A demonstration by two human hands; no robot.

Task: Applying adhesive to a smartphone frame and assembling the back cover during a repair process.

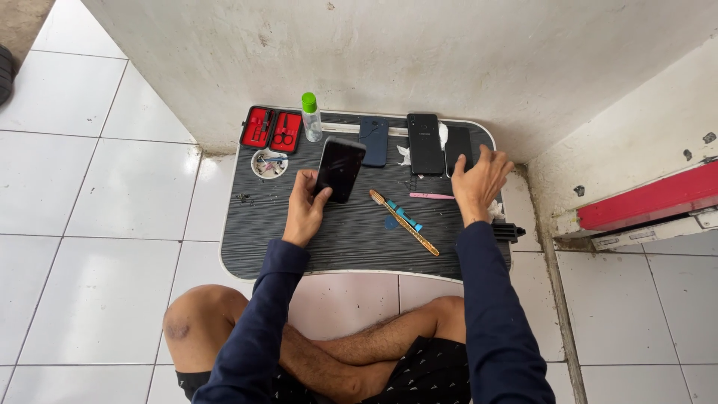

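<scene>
Left hand grips an upright smartphone at centre frame; right hand, fingers spread, rests on a flat phone to the right.

Glossy black glass phone; matt ribbed dark worktop; shiny white floor tiles; rough, stained plaster wall.

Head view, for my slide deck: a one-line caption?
Left hand holds black phone; right hand touches another phone.
</scene>
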